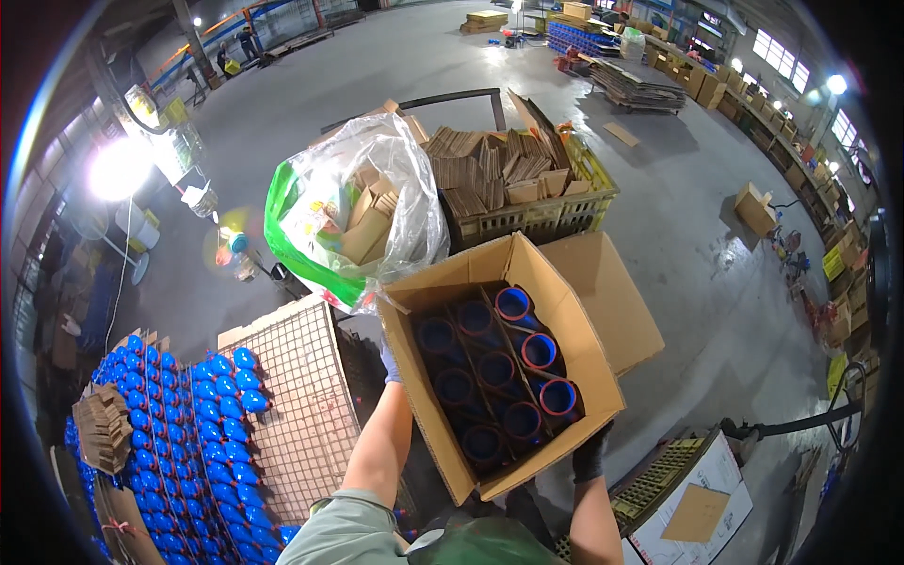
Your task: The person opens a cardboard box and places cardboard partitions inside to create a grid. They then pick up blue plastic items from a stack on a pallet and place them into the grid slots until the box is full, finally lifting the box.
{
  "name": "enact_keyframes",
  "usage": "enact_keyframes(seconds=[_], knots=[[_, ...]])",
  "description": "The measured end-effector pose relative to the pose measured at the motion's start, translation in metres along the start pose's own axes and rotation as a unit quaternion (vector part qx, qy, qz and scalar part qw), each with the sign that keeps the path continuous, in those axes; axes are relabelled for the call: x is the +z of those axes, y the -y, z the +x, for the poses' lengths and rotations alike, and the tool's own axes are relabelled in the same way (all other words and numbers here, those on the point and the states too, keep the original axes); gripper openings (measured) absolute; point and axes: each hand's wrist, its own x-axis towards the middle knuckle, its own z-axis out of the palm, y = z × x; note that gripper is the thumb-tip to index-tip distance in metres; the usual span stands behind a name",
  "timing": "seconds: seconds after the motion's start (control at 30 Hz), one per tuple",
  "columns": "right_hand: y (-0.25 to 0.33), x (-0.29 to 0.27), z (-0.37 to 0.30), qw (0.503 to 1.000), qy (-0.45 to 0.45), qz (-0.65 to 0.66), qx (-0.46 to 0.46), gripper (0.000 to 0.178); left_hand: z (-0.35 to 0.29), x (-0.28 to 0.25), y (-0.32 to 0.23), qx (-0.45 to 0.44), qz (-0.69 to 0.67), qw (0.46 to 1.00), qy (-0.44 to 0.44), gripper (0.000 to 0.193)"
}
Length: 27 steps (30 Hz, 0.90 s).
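Note:
An open cardboard box (556, 282) is held up in front of me, tilted, with one flap hanging out to the right. Inside, thin dividers separate several round, open-mouthed blue vessels (539, 350) with reddish rims; the ones on the left lie in shadow. My left hand (390, 363), in a light bluish glove, supports the box's left side, its fingers mostly hidden behind the cardboard. At the lower right corner my right hand (591, 456), in a dark glove, grips the box, with its fingertips partly out of sight.
Rows of shiny blue rounded pieces (221, 424) lie at left beside a wire-grid surface (292, 386). Beyond the box stand a clear-and-green plastic bag (311, 254) with cardboard scraps and a yellow crate (527, 224) of cardboard pieces. Another crate (654, 485) sits at lower right.

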Motion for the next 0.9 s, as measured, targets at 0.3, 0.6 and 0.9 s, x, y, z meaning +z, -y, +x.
enact_keyframes(seconds=[0.3,0.6,0.9], knots=[[0.009,0.064,0.007,0.976,-0.09,-0.174,-0.095,0.054,0.026,0.016,0.012,-0.02,0.2,0.979,0.027,0.035],[0.007,0.063,0.024,0.964,-0.083,-0.213,-0.136,0.048,-0.013,0.017,-0.019,0.038,0.307,0.95,-0.049,0.038],[0.027,0.062,0.025,0.976,-0.089,-0.198,0.025,0.045,-0.153,-0.029,-0.09,0.089,0.374,0.904,-0.187,0.041]])
